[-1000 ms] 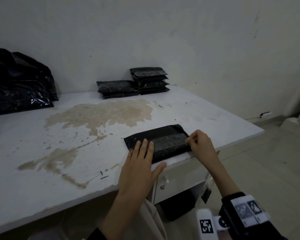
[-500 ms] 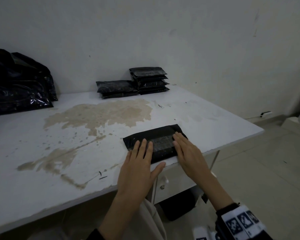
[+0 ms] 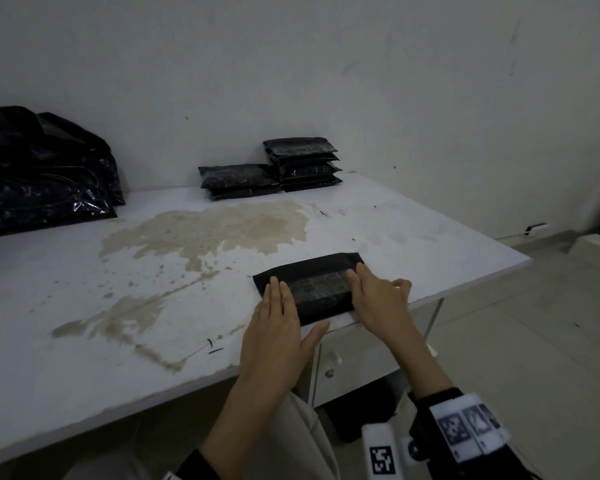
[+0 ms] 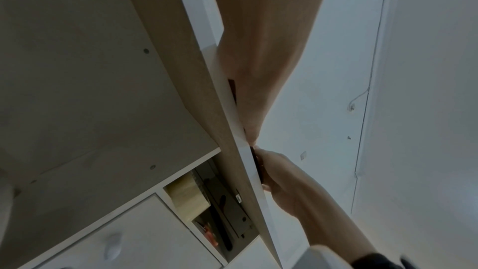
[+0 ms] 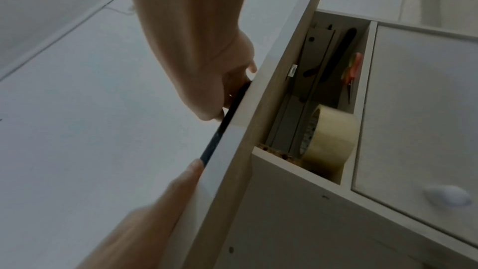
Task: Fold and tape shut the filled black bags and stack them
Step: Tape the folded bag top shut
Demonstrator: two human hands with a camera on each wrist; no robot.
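Bag (image 3: 312, 285) lying long-axis crosswise at table (image 3: 84, 306) edge, left hand (image 3: 274, 327) and right hand (image 3: 378, 299) pressing flat, fingers together, on opposite ends.

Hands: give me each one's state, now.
Left hand: open, fingers flat on the taped black bag.
Right hand: open, pressing the same bag.

No readable text; wrist band (image 3: 465, 433) markers seem only coded patterns

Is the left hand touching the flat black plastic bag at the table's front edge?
Touching. In the head view the left hand lies flat with straight fingers on the flat black plastic bag.
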